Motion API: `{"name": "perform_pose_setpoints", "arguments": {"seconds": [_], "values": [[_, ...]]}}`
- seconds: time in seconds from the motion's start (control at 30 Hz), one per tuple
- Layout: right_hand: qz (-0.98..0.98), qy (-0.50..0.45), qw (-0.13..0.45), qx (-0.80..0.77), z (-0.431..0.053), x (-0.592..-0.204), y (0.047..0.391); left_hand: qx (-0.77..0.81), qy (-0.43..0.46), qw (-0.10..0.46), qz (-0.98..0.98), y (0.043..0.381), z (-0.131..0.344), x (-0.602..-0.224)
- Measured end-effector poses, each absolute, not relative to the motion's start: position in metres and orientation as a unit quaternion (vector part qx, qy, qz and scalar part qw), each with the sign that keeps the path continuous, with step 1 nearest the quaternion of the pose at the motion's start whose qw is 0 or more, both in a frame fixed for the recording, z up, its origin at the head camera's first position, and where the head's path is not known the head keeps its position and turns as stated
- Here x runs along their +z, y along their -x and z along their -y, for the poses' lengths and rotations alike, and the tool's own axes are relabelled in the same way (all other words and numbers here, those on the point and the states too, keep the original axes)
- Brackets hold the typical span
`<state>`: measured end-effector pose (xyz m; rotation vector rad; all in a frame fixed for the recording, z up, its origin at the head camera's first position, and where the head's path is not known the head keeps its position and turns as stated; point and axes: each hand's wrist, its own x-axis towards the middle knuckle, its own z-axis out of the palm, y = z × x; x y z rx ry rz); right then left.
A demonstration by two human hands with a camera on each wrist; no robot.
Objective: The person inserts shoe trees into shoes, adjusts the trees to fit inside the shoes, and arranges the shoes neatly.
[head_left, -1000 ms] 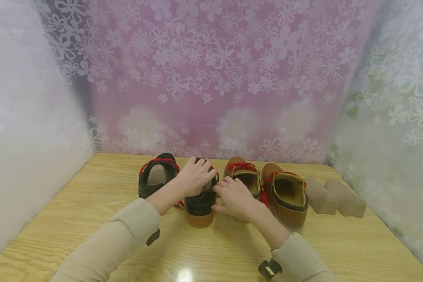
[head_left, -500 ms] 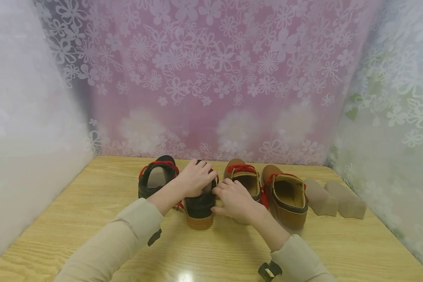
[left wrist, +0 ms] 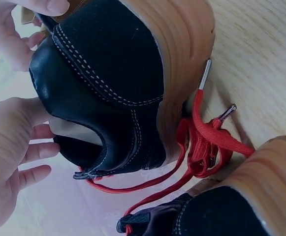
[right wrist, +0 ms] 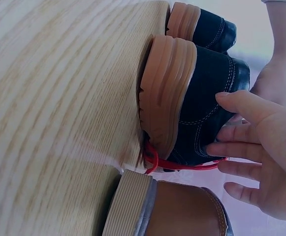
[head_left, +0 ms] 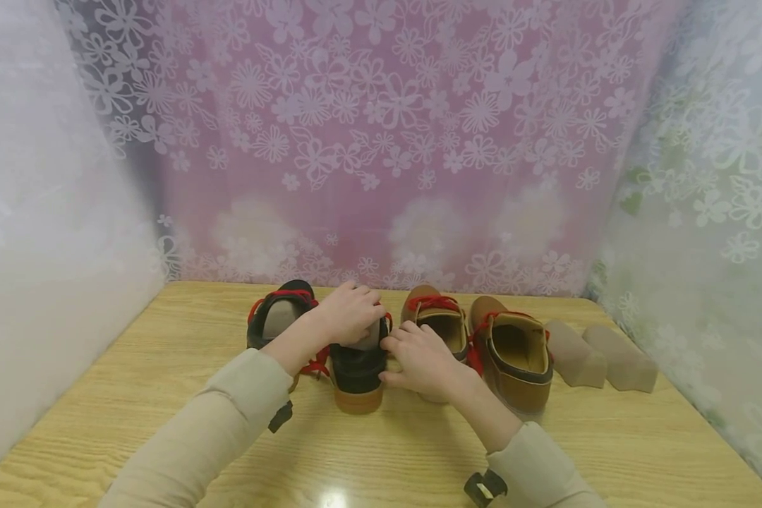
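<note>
My left hand [head_left: 349,314] lies over the opening of a black shoe [head_left: 358,374] with a tan sole and red laces. A grey-beige shoe filler block [left wrist: 76,130] shows inside this shoe, beside the left thumb and loosely bent fingers; what the thumb touches is partly hidden. Fingers of my right hand [head_left: 422,360] rest against the shoe's right side, extended, with the thumb near its heel [right wrist: 221,96]. Just left stands the other black shoe [head_left: 260,342], holding a similar filler block [head_left: 281,317]. Red laces [left wrist: 202,147] with metal tips lie bunched between the black shoes.
Two brown shoes, one behind my right hand [head_left: 422,300] and one farther right [head_left: 523,384], stand with open tops. Two grey-beige filler blocks [head_left: 574,353] lie beside them on the wooden table [head_left: 381,458]. Flowered curtains [head_left: 381,141] hang behind and at the sides.
My left hand has shifted slightly up and left over the black shoe, and more of the filler block shows. My right hand has stayed at the shoe's side.
</note>
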<state>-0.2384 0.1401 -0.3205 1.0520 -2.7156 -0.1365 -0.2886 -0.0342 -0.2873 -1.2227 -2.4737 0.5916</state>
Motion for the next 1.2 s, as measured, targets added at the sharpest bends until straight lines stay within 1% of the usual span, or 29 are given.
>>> {"name": "perform_pose_setpoints", "arguments": {"seconds": [0.23,0.43,0.77,0.97,1.2], "values": [[0.924,-0.361,0.118,-0.051,-0.140,-0.321,0.238,0.205,0.446,0.181,0.852,0.289,0.034,-0.295],[0.924,-0.360,0.116,-0.051,-0.140,-0.320,0.236,0.194,0.467,0.189,0.842,0.291,0.034,-0.298],[0.925,-0.356,0.119,-0.058,-0.142,-0.320,0.238,0.184,0.470,0.168,0.847,0.291,0.035,-0.290],[0.923,-0.359,0.126,-0.061,-0.140,-0.319,0.239,0.192,0.473,0.167,0.843,0.291,0.034,-0.289],[0.924,-0.359,0.118,-0.061,-0.138,-0.318,0.238,0.182,0.480,0.164,0.842,0.292,0.038,-0.295]]}}
